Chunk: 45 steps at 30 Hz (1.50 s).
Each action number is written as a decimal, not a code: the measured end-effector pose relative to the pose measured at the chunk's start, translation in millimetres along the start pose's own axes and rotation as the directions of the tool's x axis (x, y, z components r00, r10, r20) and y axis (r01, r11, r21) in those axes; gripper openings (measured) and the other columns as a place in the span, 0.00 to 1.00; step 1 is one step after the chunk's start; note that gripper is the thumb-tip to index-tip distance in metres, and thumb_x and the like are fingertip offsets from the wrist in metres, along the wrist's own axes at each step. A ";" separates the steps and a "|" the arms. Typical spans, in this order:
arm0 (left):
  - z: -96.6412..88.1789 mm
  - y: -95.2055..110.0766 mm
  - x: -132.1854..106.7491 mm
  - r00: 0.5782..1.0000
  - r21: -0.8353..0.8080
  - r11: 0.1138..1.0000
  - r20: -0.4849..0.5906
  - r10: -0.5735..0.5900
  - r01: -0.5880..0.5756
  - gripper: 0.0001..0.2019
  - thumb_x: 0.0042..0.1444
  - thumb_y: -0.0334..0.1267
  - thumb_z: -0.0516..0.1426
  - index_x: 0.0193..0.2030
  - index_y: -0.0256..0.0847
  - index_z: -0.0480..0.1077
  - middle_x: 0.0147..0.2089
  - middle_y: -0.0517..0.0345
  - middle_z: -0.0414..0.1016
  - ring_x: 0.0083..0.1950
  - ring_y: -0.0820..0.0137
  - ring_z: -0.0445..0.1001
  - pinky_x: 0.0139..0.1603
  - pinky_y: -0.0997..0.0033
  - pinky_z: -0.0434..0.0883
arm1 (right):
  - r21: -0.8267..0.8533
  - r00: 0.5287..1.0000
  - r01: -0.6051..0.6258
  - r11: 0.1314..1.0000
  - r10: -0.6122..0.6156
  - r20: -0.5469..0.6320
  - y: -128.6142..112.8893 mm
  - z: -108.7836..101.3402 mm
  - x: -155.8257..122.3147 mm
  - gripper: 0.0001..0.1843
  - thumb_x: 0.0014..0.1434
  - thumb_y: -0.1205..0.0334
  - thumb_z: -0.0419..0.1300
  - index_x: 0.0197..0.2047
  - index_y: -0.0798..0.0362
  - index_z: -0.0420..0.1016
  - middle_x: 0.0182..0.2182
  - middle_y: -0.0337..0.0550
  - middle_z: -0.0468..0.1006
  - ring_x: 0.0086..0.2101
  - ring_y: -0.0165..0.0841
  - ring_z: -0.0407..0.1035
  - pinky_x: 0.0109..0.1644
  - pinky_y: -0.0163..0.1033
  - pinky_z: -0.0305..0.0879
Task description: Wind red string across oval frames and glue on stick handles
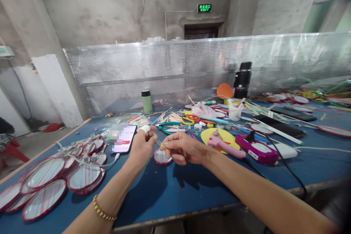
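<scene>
My left hand (143, 144), with a white wrap round one finger and a beaded gold bracelet on the wrist, is closed in a pinch. Close beside it, my right hand (185, 148) also pinches with thumb and fingers. A thin yellowish strand (161, 144) runs between the fingertips of both hands; its exact kind is too small to tell. Under the hands, a small round disc with a red rim (162, 158) lies on the blue table, partly covered by the right fingers. A lit phone (124, 139) lies just left of my left hand.
Several red-rimmed round discs (45, 172) pile up at the left. To the right lie a pink glue gun (223, 144) on a yellow disc and a purple box (256, 148) with cables. Sticks, scissors (188, 120), a green bottle (147, 103) and a black flask (242, 82) stand or lie behind.
</scene>
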<state>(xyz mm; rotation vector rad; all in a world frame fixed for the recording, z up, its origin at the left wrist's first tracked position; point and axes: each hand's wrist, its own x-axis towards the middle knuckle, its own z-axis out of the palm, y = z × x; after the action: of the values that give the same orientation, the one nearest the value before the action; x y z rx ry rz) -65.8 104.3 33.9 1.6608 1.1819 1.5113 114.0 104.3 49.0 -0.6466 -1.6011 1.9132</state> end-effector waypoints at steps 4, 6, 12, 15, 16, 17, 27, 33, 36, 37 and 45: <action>-1.8 8.5 -2.3 0.995 -0.069 0.998 0.101 -0.003 0.010 0.15 0.48 0.34 0.59 0.44 0.35 0.68 0.26 0.65 0.67 0.27 0.74 0.65 0.29 0.74 0.62 | -0.090 0.999 0.015 0.996 -0.012 0.035 -0.8 -4.9 -3.5 0.18 0.54 0.58 0.67 0.46 0.60 0.79 0.21 0.37 0.79 0.11 0.21 0.62 0.12 0.27 0.53; -2.4 12.3 -3.5 0.956 -0.149 0.985 0.291 -0.035 0.082 0.18 0.48 0.37 0.61 0.46 0.34 0.68 0.25 0.65 0.67 0.27 0.74 0.65 0.30 0.73 0.62 | -0.166 0.995 0.090 0.982 -0.096 -0.025 -3.5 -6.2 -5.4 0.20 0.55 0.56 0.67 0.47 0.59 0.80 0.19 0.35 0.78 0.11 0.20 0.61 0.13 0.26 0.51; -17.1 -3.4 2.9 0.980 0.374 0.927 0.188 -0.065 -0.010 0.11 0.54 0.33 0.54 0.44 0.35 0.69 0.25 0.63 0.66 0.27 0.71 0.66 0.30 0.72 0.61 | -0.415 0.916 0.155 0.896 -0.288 -0.280 -14.3 -13.1 -10.2 0.19 0.55 0.50 0.66 0.39 0.59 0.82 0.17 0.35 0.76 0.11 0.18 0.56 0.12 0.27 0.47; -19.2 -12.8 1.4 0.965 0.645 0.759 0.244 -0.099 -0.085 0.13 0.55 0.29 0.52 0.48 0.34 0.69 0.27 0.60 0.69 0.29 0.69 0.69 0.31 0.71 0.60 | -0.534 0.899 0.058 0.844 -0.276 -0.339 -14.5 -15.9 -9.2 0.14 0.55 0.53 0.65 0.35 0.58 0.80 0.17 0.34 0.75 0.11 0.20 0.56 0.13 0.27 0.49; -17.8 -13.9 -0.2 0.954 0.683 0.723 0.273 -0.123 -0.102 0.15 0.55 0.29 0.52 0.50 0.34 0.68 0.28 0.58 0.71 0.30 0.68 0.70 0.32 0.71 0.60 | -0.567 0.895 0.022 0.823 -0.269 -0.357 -14.0 -16.2 -8.6 0.12 0.56 0.55 0.64 0.34 0.57 0.80 0.16 0.34 0.75 0.11 0.20 0.56 0.13 0.28 0.50; -15.6 -14.2 -2.0 0.945 0.709 0.696 0.293 -0.146 -0.112 0.17 0.56 0.28 0.52 0.53 0.33 0.67 0.30 0.56 0.73 0.32 0.67 0.71 0.32 0.71 0.60 | -0.598 0.889 -0.010 0.802 -0.267 -0.373 -13.5 -16.1 -8.1 0.11 0.56 0.57 0.63 0.32 0.57 0.80 0.16 0.34 0.74 0.11 0.20 0.56 0.14 0.28 0.51; -1.0 -13.4 -3.8 0.945 0.844 0.531 0.234 -0.230 -0.079 0.06 0.56 0.33 0.55 0.40 0.38 0.71 0.37 0.47 0.78 0.38 0.62 0.76 0.34 0.70 0.61 | -0.779 0.874 -0.062 0.625 -0.342 -0.344 -7.8 -16.9 -3.7 0.10 0.53 0.62 0.61 0.29 0.58 0.83 0.15 0.38 0.75 0.17 0.23 0.61 0.20 0.28 0.51; -2.2 -7.0 -3.3 0.940 0.803 0.596 0.197 -0.278 0.008 0.08 0.51 0.27 0.57 0.39 0.35 0.73 0.30 0.52 0.77 0.31 0.68 0.73 0.31 0.73 0.60 | -0.813 0.881 -0.025 0.582 -0.371 -0.293 -1.3 -26.9 -0.5 0.12 0.53 0.58 0.61 0.30 0.57 0.83 0.17 0.40 0.77 0.20 0.26 0.65 0.23 0.30 0.55; -2.1 -2.4 -4.9 0.943 0.790 0.613 0.223 -0.246 -0.027 0.06 0.53 0.28 0.55 0.34 0.35 0.74 0.28 0.54 0.75 0.29 0.70 0.71 0.30 0.73 0.59 | -0.807 0.886 -0.035 0.589 -0.356 -0.298 -1.3 -27.8 -1.5 0.13 0.53 0.56 0.62 0.31 0.57 0.84 0.18 0.40 0.77 0.21 0.27 0.65 0.24 0.31 0.55; -2.0 -1.3 -5.1 0.950 0.788 0.614 0.221 -0.219 -0.042 0.06 0.53 0.28 0.55 0.31 0.35 0.74 0.27 0.54 0.75 0.28 0.70 0.71 0.30 0.73 0.58 | -0.800 0.889 -0.037 0.598 -0.347 -0.300 -2.3 -27.1 -2.4 0.14 0.53 0.55 0.62 0.31 0.57 0.84 0.18 0.40 0.77 0.21 0.27 0.65 0.24 0.31 0.54; 0.9 7.5 -8.3 0.994 0.819 0.565 0.059 0.090 -0.100 0.09 0.57 0.30 0.52 0.36 0.36 0.74 0.37 0.48 0.75 0.39 0.63 0.74 0.40 0.69 0.64 | -0.683 0.929 0.078 0.726 -0.301 -0.214 -13.2 -19.9 -10.5 0.18 0.53 0.49 0.65 0.33 0.58 0.84 0.22 0.36 0.73 0.25 0.26 0.60 0.28 0.32 0.51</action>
<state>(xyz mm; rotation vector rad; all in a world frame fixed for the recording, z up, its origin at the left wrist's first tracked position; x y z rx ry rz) -62.9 93.8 36.7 2.3355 2.0239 1.0086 136.5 113.1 58.7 -0.9634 -2.0358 0.9753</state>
